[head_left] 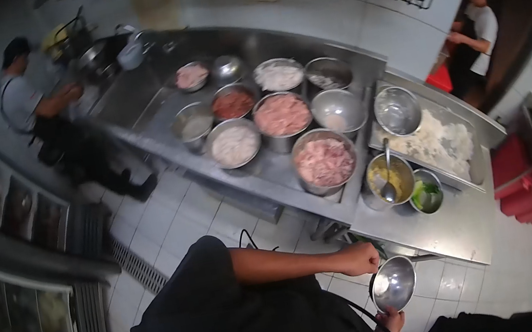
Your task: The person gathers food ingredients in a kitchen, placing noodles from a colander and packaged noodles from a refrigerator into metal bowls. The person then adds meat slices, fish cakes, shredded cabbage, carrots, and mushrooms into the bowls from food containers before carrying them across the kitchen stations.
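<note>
A shiny metal mixing bowl (395, 282) is held in front of my body, tilted, off the edge of the steel counter. My right hand (393, 321) grips its lower rim, thumb on the edge. My left hand (359, 259) is closed in a fist at the bowl's upper rim; whether it pinches the rim or something small is hidden. Close by on the counter stand a metal pot (378, 197) of yellow mixture with a ladle (389, 183) in it, and a small bowl (436, 195) with green contents.
Several metal containers of raw meat, such as a pot of pink pieces (324, 161), crowd the steel counter (271, 197). A tray (475, 182) holds white flour-like powder, with an upturned-looking metal bowl (398, 110). One person (50, 111) stands far left, another (475, 40) at the right doorway.
</note>
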The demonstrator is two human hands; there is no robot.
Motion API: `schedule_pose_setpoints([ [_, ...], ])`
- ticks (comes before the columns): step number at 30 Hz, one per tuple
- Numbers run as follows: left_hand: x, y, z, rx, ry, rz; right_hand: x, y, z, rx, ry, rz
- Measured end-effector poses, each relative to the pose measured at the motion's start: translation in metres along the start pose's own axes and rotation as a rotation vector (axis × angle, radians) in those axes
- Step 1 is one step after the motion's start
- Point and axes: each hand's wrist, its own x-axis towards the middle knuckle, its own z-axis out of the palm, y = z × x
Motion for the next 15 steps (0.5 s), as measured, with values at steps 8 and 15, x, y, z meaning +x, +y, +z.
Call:
schedule_pose_setpoints([
  [8, -0.062, -0.032, 0.062, -0.127, 0.306, -0.12, 0.035, -0.009, -0.012, -0.159, -0.204, -0.073],
  [15, -0.092, -0.016, 0.078, -0.099, 0.276, -0.251, 0.023, 0.002, 0.005, -0.285, -0.344, -0.066],
])
